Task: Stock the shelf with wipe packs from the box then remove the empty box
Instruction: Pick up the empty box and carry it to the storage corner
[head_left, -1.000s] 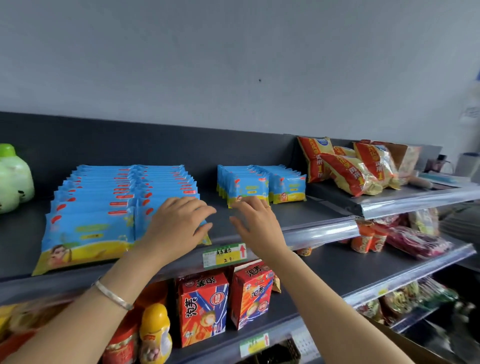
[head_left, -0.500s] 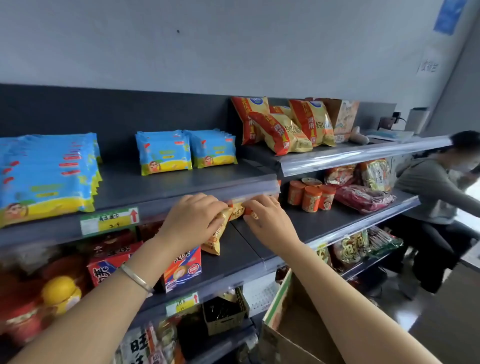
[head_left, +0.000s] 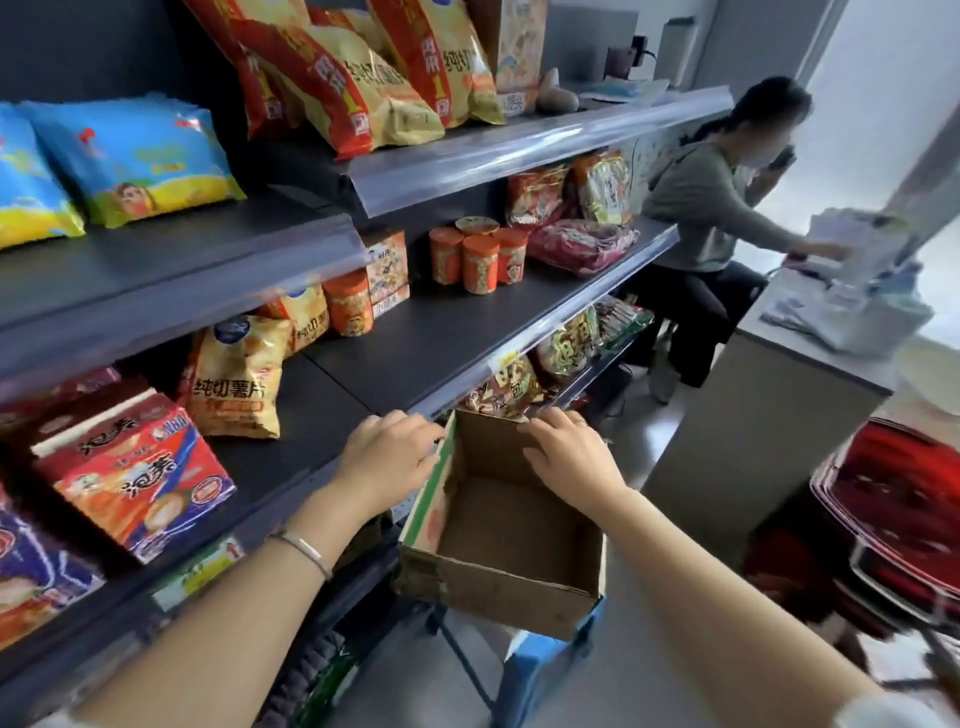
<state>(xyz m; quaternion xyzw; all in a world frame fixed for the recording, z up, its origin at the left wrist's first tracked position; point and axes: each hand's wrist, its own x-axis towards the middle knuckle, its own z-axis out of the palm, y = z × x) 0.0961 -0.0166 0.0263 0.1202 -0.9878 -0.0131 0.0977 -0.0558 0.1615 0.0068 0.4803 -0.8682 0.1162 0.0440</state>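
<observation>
I have the cardboard box (head_left: 519, 525) in view, empty inside, sitting on a blue stool (head_left: 545, 660). The left hand (head_left: 387, 454) curls over the box's left rim and grips it. The right hand (head_left: 569, 457) hooks its fingers over the box's far rim, gripping there too. The wipe packs (head_left: 135, 161) lie well above and left of the box, on a dark shelf (head_left: 156, 260)

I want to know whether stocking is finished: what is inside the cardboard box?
The cardboard box shows only its bare brown floor, with nothing on it. Its near wall hides a strip of that floor, and the right hand covers the far right corner.
</observation>
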